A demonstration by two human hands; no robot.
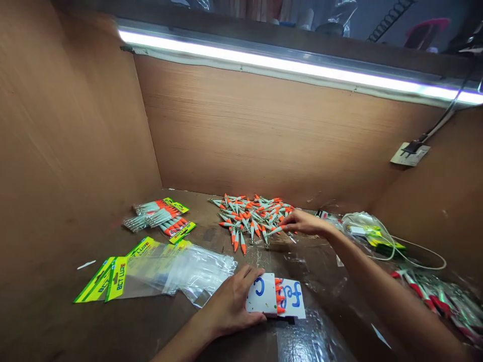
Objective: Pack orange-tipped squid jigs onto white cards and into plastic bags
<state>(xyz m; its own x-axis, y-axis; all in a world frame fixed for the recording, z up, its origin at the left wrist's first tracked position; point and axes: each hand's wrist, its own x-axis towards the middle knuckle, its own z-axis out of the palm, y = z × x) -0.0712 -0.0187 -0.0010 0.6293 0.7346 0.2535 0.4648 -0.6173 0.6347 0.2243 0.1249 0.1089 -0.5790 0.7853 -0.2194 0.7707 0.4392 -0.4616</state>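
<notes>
My left hand (230,301) rests near the front of the brown table, fingers wrapped round a white block (264,296) with blue writing and several orange-tipped lures lying in it. My right hand (302,222) reaches forward to a pile of orange-and-pale-green fishing lures (251,213) at the back of the table. Its fingers pinch one lure (274,231) at the pile's right edge.
Empty clear bags with yellow-green header cards (151,269) lie fanned out to the left. Filled lure packs (162,216) sit behind them. Plastic bags and a white cable (377,236) lie to the right, with more lures (441,296). Wooden walls enclose the table; a strip light (287,65) runs overhead.
</notes>
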